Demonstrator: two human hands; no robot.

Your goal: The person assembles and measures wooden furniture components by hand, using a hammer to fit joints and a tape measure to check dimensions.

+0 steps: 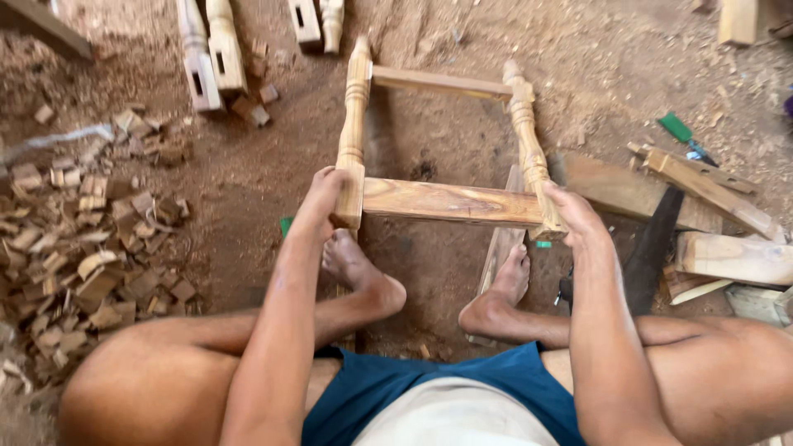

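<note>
Here, nearest the camera: the person sits on the dirt floor (248,190), knees spread, both bare feet planted forward under the work.

Hands: left hand (324,198) closed around the near end of the left turned leg (353,124); right hand (574,216) closed over the near end of the right turned leg (527,136). The hands are well apart, one on each corner of the wooden frame (450,202), with the near rail (450,202) spanning between them. Both arms reach out about equally; neither is clearly nearer.

Frame position: directly ahead of the person, centred between the feet, near end raised in the hands, far end apparently resting on the ground. The long axes of the two legs run away from the person; the near rail and the far rail (438,81) lie crosswise, left to right. The legs converge slightly toward the far end.

Beside: pile of wood offcuts (91,256) to the left; loose boards (710,190) and a dark flat tool (652,248) to the right, just past the right hand.

Farther: more turned legs (211,54) lie on the ground beyond the frame, well apart from it.
</note>
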